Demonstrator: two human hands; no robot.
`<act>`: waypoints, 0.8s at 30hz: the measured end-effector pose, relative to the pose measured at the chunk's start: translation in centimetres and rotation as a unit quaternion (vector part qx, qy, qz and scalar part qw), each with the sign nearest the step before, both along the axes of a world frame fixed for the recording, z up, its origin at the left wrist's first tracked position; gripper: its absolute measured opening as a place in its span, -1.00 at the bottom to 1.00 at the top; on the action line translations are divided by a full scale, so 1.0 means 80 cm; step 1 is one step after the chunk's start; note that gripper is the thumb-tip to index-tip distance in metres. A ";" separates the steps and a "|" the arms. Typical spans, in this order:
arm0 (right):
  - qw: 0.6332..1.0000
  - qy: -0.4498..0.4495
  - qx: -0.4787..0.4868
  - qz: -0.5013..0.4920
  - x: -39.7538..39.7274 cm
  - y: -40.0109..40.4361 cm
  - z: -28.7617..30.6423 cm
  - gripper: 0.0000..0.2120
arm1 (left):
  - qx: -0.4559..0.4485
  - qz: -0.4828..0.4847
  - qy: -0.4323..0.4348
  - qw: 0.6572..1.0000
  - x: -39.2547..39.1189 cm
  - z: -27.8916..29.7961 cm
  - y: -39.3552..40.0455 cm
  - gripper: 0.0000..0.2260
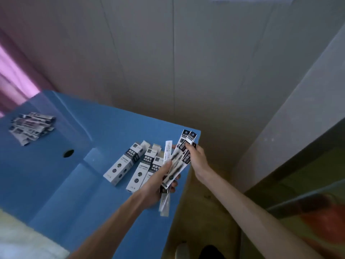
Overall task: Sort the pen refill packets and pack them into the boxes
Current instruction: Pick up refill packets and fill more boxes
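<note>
Left hand (158, 181): grips fanned refill packets (174, 165). Right hand (196, 156): pinches their top ends. Boxes (127, 163): at 9 o'clock, on blue table (65, 184). Loose packet pile (32, 127): 10 o'clock.

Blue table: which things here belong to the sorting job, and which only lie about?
Job:
- refill packets held in left hand and right hand
- boxes standing open
- packet pile, far left

Lying about:
- round hole in the blue table
- pink curtain
</note>
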State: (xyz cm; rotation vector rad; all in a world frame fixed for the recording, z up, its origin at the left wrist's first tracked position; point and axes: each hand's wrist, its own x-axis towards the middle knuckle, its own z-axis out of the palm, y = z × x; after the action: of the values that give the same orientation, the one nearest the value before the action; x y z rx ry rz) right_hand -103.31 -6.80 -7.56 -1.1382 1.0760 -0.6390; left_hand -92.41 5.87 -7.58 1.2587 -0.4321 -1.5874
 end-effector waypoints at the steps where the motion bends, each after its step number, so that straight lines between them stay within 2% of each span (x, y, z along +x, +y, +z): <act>1: 1.000 -0.006 0.004 0.014 0.007 -0.001 0.005 -0.69 | -0.006 0.009 -0.007 1.000 0.004 0.002 0.002 -0.72; 3: 0.999 -0.024 0.013 0.037 0.022 -0.004 0.009 -0.67 | -0.015 0.011 -0.033 0.999 0.012 0.003 0.004 -0.80; 6: 0.996 -0.054 0.040 0.060 0.042 -0.009 0.008 -0.63 | 0.000 0.039 -0.038 0.999 0.021 -0.001 0.004 -0.82; 8: 0.994 -0.057 0.048 0.077 0.053 -0.009 0.005 -0.67 | 0.014 0.065 -0.042 0.997 0.026 -0.003 0.004 -0.83; 14: 0.996 -0.017 0.005 0.088 0.080 -0.016 -0.013 -0.70 | 0.029 0.115 -0.060 0.991 0.043 -0.008 0.005 -0.84; 17: 0.984 0.064 -0.061 0.154 0.089 -0.026 -0.026 -0.55 | 0.037 0.140 -0.087 0.986 0.054 -0.005 0.008 -0.83; 19: 0.971 0.103 -0.074 0.201 0.093 -0.035 -0.033 -0.60 | 0.039 0.143 -0.109 0.983 0.064 -0.007 0.011 -0.84; 24: 0.966 0.074 -0.031 0.248 0.102 -0.058 -0.038 -0.58 | 0.072 0.111 -0.135 0.982 0.093 -0.010 0.010 -0.68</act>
State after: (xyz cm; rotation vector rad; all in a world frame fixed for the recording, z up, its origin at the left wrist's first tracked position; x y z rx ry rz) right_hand -95.16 -11.45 -10.60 -1.4603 0.8490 -0.1953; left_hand -85.01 6.65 -8.34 1.5857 -0.3351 -1.2827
